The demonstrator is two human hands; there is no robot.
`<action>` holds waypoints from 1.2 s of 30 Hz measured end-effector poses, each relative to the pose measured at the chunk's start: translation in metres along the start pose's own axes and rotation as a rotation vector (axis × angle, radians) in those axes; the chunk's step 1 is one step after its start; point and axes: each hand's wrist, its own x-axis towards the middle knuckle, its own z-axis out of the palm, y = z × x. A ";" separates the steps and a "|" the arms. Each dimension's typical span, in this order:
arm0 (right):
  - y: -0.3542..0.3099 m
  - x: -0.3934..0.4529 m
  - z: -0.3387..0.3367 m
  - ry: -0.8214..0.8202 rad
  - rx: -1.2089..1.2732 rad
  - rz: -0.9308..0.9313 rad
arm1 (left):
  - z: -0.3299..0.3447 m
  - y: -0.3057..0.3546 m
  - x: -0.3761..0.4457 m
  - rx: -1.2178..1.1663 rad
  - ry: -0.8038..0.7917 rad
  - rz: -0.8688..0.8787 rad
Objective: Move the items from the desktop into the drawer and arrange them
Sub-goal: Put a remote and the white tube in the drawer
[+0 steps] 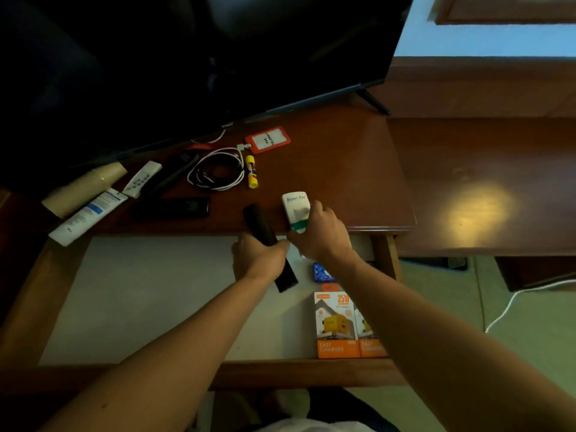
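Hands meet at the centre of the head view, over the front edge of the dark reddish wooden bench [343, 157] and the open drawer [140, 307] with its pale lined bottom below it. The left hand [260, 257] has its fingers clamped around a long black bar-shaped remote [260, 224], which slants from the bench edge down over the drawer. The right hand [318, 232], just beside it, has its fingers closed on a white card-like tag with handwriting and a green band [296, 207], held upright at the bench edge.

In the drawer's lower right lie two orange and white fast-charger boxes [338, 325] side by side, with a small blue patterned packet [322, 272] just above them, partly hidden by the right forearm.

On the bench, left of centre, lie a second black remote [171, 208], a slim white remote with buttons [141, 179], a coiled white and black cable [216, 171], a yellow glue stick [252, 171] and a red badge holder with a white card [268, 139]. At the far left sit a stack of tan paper cups lying on its side [84, 188] and a white tube with blue print [88, 215], which overhangs the drawer's left corner. A large dark screen [202, 57] fills the upper left of the frame.
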 end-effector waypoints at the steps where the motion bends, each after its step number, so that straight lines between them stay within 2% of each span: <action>1: 0.001 -0.011 0.003 0.002 0.013 0.004 | -0.002 -0.008 -0.006 0.050 -0.010 0.055; 6: 0.008 -0.056 0.029 -0.063 0.039 0.074 | -0.008 -0.054 -0.016 0.268 -0.107 0.223; 9: 0.012 -0.076 0.052 -0.096 0.010 0.095 | -0.011 -0.079 -0.017 0.413 -0.160 0.222; 14: 0.015 -0.088 0.084 -0.185 -0.030 0.151 | -0.007 -0.104 -0.007 0.518 -0.262 0.190; 19: 0.001 -0.078 0.107 -0.296 -0.280 0.112 | -0.003 -0.118 0.008 0.616 -0.284 0.159; 26: 0.005 -0.077 0.130 -0.364 -0.351 0.173 | -0.004 -0.138 0.018 0.617 -0.306 0.168; 31: 0.007 -0.073 0.133 -0.353 -0.402 0.163 | -0.002 -0.149 0.023 0.552 -0.328 0.185; 33: 0.004 -0.064 0.130 -0.308 -0.447 0.128 | -0.003 -0.150 0.025 0.521 -0.329 0.193; 36: 0.003 -0.049 0.129 -0.289 -0.538 -0.025 | -0.005 -0.152 0.029 0.501 -0.346 0.215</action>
